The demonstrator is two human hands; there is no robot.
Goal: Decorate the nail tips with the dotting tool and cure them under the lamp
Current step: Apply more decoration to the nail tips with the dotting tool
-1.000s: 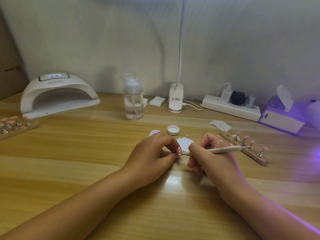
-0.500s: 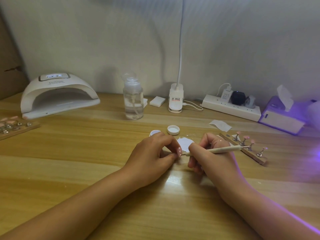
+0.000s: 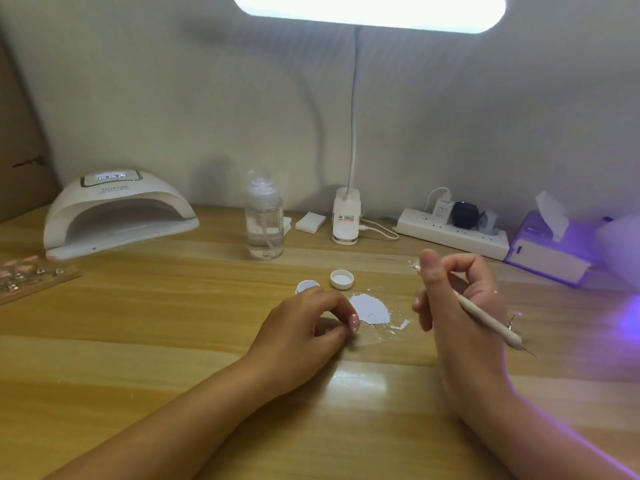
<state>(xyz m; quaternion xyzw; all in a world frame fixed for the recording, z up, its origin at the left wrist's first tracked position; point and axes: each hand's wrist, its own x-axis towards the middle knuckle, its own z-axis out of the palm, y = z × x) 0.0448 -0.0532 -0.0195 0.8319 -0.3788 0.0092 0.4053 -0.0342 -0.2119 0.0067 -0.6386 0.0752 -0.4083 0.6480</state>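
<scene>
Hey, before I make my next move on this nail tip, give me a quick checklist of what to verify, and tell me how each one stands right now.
1. Grip on the nail tip: ok, the left hand pinches it, white dots showing.
2. Grip on the dotting tool: ok, the right hand holds it clear of the nail tip.
3. Paint on the tool's working end: cannot tell, too blurred.
4. White paint patch close by: ok, it lies just beside the left hand.
5. Small jar capped: not ok, its cap lies next to it.
6. Curing lamp powered: ok, its display is lit.
</scene>
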